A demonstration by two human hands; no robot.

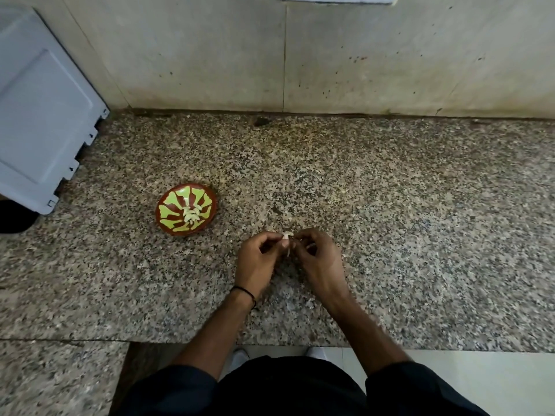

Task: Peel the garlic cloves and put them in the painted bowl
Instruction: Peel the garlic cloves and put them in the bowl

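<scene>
One garlic clove (286, 238) pinched by fingers (272, 237) of left hand (257, 261) and right hand (319, 261), right of painted bowl (168, 219); peeling apparently unfinished; transfer follows.

Item count, head view, one surface (390, 205).
Painted bowl (168, 205): 1. Peeled cloves (191, 214) heaped in its centre: several, too clumped for an exact number. Garlic clove (286, 236) outside the bowl: 1, pinched between 2 hands, the left hand (256, 259) and the right hand (319, 261). Black wristband (244, 292): 1, on the left wrist. Grey-blue plastic panel (42, 115): 1, at far left. White shoe tips (240, 354): 2, below the near edge of the surface.
</scene>
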